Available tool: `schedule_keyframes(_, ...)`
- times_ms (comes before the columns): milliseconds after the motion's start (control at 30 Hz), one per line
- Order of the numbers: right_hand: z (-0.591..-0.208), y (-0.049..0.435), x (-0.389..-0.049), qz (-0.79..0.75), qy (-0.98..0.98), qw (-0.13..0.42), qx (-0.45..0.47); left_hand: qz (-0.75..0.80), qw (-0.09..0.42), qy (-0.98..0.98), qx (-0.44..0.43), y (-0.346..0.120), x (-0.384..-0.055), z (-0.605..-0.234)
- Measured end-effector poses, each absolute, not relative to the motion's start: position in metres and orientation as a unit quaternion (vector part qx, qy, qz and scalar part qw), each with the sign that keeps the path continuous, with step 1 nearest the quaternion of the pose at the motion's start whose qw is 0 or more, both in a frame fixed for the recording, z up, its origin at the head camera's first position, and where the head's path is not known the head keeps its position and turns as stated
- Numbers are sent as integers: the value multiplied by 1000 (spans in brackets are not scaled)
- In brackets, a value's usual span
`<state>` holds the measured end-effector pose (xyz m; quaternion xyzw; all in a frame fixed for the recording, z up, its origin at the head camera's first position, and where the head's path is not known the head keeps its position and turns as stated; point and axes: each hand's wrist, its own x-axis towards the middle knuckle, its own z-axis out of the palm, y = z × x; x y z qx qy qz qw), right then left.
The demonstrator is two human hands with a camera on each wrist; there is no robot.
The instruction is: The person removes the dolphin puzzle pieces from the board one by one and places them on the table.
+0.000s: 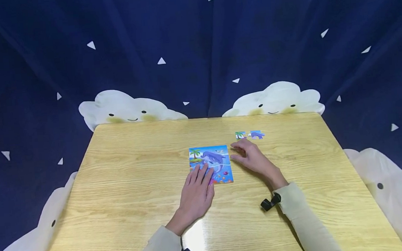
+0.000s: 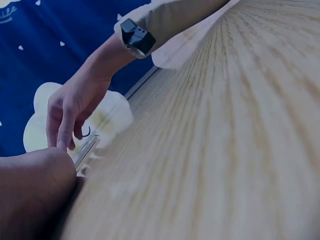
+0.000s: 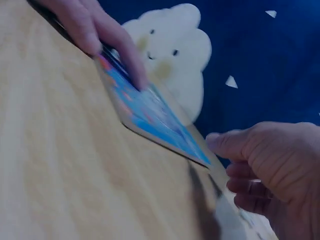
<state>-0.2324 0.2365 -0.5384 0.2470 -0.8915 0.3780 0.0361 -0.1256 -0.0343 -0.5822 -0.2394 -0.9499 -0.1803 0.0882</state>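
A square dolphin picture puzzle point(image 1: 221, 155), with a palm tree and blue sea, lies flat on the wooden table. My left hand point(image 1: 195, 193) rests on its lower left part, fingers straight and slightly spread, covering that corner. Just off the puzzle's right edge is my right hand point(image 1: 251, 157), thumb and fingers loosely bent with a gap between them. Nothing shows in its grasp; in the right wrist view its thumb point(image 3: 227, 145) is near the puzzle's corner. Beyond that hand lie a palm-tree puzzle piece point(image 1: 240, 134) and a dolphin puzzle piece point(image 1: 257, 135).
The wooden table point(image 1: 127, 178) extends to both sides and ends at a straight far edge. Behind it hangs a dark blue curtain point(image 1: 186, 32) with white triangles and smiling clouds. Black wrist cameras point(image 1: 271, 202) sit at both sleeve cuffs.
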Motion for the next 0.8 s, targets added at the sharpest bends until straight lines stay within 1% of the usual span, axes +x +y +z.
schedule_keyframes(67,-542,228,-230,362,-896,24,255,-178,83,-951,-239,-34,-125,-581)
schedule_keyframes(200,-546,215,-230,318,-911,11,263,-175,90,-951,-239,-33,-126,-582)
schedule_keyframes(400,-547,205,-235,290,-924,-2,249,-167,102,-951,-240,-33,-126,-583)
schedule_keyframes(500,-547,204,-237,290,-925,-12,246,-159,86,-954,-239,-33,-126,-582)
schedule_keyframes(667,-548,201,-237,305,-919,-6,248,-151,66,-958,-235,-32,-127,-579)
schedule_keyframes(800,-549,197,-233,306,-919,2,250,-157,76,-956,-237,-32,-126,-580)
